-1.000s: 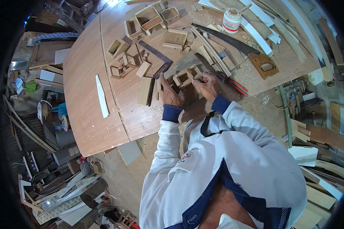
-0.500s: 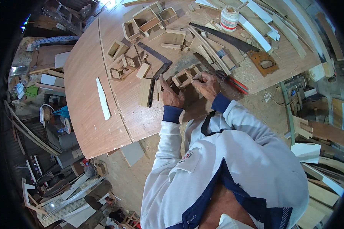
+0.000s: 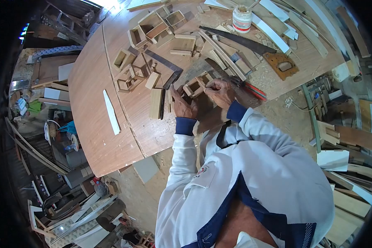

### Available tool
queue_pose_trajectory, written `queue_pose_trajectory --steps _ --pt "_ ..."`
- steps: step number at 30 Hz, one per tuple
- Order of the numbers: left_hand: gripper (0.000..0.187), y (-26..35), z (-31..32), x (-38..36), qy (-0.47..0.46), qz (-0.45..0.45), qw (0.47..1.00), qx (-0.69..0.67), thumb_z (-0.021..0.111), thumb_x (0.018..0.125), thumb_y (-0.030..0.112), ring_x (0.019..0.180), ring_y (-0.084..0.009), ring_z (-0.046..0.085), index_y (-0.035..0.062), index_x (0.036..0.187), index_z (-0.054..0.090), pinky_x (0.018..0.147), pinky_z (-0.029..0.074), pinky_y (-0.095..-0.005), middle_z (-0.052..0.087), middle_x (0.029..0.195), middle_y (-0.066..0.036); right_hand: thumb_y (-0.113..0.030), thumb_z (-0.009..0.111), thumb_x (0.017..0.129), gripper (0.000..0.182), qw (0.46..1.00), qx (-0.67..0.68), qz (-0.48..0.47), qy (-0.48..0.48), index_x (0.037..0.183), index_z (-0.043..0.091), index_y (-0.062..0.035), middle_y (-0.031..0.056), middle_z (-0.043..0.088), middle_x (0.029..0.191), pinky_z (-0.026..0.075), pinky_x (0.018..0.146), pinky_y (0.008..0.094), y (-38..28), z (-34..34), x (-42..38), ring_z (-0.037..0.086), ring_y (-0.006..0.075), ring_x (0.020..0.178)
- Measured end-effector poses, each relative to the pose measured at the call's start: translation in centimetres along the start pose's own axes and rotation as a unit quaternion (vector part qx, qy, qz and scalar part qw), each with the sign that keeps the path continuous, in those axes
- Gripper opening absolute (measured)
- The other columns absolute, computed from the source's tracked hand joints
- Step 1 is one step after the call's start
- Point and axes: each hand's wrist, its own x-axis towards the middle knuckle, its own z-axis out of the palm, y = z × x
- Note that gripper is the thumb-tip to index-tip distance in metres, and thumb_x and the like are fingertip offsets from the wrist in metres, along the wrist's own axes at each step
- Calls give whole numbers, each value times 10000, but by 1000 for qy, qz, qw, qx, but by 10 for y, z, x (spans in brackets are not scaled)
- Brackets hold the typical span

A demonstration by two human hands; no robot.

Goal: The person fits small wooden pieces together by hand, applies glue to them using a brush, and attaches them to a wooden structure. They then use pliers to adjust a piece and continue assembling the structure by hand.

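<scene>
A small open wooden box (image 3: pixel 191 89) with a divider sits at the table's near edge, between my hands. My left hand (image 3: pixel 184 106) lies at its left side, index finger stretched out and thumb apart near the box's lower corner. From the right, my right hand (image 3: pixel 220 93) has thumb and fingers pinched together at the box's right part; the fingers hide the exact grip. A metal square (image 3: pixel 168 63) lies just beyond my left hand, with a wood block (image 3: pixel 156 103) beside it. Red-handled pliers (image 3: pixel 254 91) rest right of my right hand.
A handsaw (image 3: pixel 282 65) lies at the right of the table (image 3: pixel 95 111), near a white glue jar (image 3: pixel 242 20). Several small wooden boxes (image 3: pixel 153 25) stand at the back. A pale strip (image 3: pixel 110 111) lies on the left. Offcuts (image 3: pixel 223 53) are piled behind my right hand.
The view has shifted slightly, so the table items sit a little further left. Both hands stay at the small box, with my right fingers still pinched at it.
</scene>
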Motion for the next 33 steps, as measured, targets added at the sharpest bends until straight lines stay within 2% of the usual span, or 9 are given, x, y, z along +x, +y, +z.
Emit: queue_pose_trajectory --steps 13,33 --pt "1020 2 1 0 3 6 1000 4 706 677 11 1077 -382 570 -31 1434 23 876 489 -400 525 1248 -216 -77 655 781 98 999 48 10 -3 846 636 -7 30 655 785 500 683 235 -1 1 -2 602 79 729" --pt "1022 -5 4 0 3 1 1000 1 711 681 28 1049 -399 577 -25 1434 22 865 496 -406 531 1237 -225 -148 671 768 177 1000 6 12 -6 867 646 -4 42 671 799 510 675 241 -4 -2 0 623 92 725"
